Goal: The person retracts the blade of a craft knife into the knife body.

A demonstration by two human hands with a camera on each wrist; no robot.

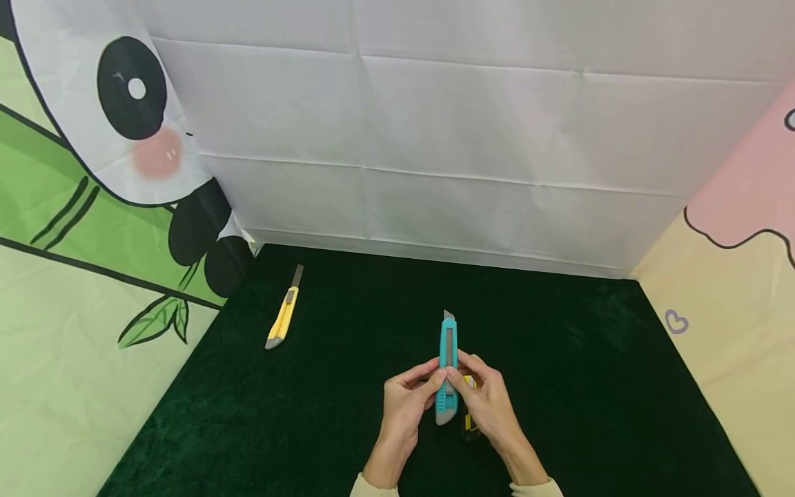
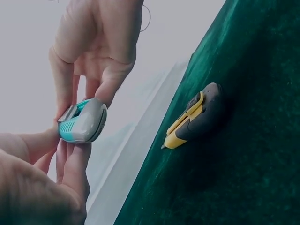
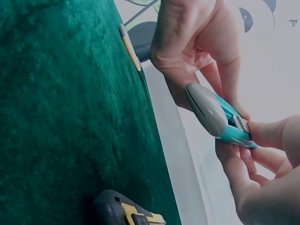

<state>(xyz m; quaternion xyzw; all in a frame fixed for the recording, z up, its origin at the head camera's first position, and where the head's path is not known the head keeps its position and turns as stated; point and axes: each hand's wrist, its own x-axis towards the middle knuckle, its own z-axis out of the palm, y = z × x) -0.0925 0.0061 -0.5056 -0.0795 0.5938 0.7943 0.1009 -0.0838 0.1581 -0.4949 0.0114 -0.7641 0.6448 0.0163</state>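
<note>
A teal utility knife (image 1: 448, 345) with a grey end cap points away from me, a short piece of blade showing at its far tip. My left hand (image 1: 402, 402) pinches it from the left, and my right hand (image 1: 491, 404) grips it from the right. Both thumbs meet at the grey slider, as the right wrist view shows on the knife (image 3: 206, 110). The knife is held above the cloth. Below it lies a yellow and black utility knife (image 2: 194, 115), partly hidden by my right hand in the head view.
A yellow utility knife (image 1: 283, 317) with its blade extended lies at the far left of the dark green cloth (image 1: 348, 297). A white creased backdrop (image 1: 447, 138) stands behind the cloth, with printed cartoon panels on both sides.
</note>
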